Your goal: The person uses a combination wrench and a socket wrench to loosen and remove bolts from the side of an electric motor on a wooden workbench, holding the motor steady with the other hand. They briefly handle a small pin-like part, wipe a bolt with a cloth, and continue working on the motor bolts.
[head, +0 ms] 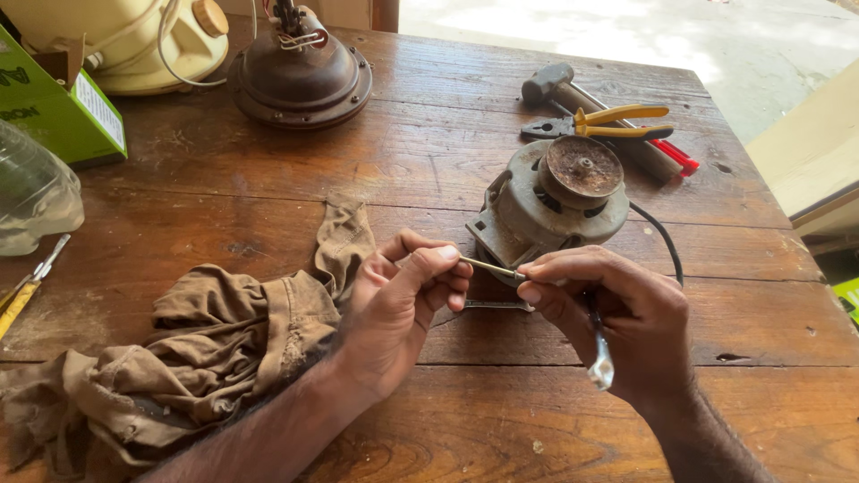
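My left hand (pixel 403 300) and my right hand (pixel 617 313) meet over a wooden table (pixel 447 152), pinching the two ends of a thin brass-coloured rod (pixel 488 266) between fingertips. My right hand also holds a small shiny metal tool (pixel 601 362) that hangs down from the palm. Just behind the hands sits a grey, rusty electric motor (pixel 550 201) with a round pulley on top and a black cable (pixel 662 237) running off to the right.
A crumpled brown rag (pixel 215 349) lies at the left. Yellow-handled pliers (pixel 608 121), a hammer (pixel 559 88) and a red-handled tool (pixel 673 154) lie behind the motor. A round brown motor housing (pixel 300 72), a cream appliance (pixel 134 36), a green box (pixel 58 107), a clear plastic bottle (pixel 31 192) and a yellow-handled tool (pixel 22 286) are at the left.
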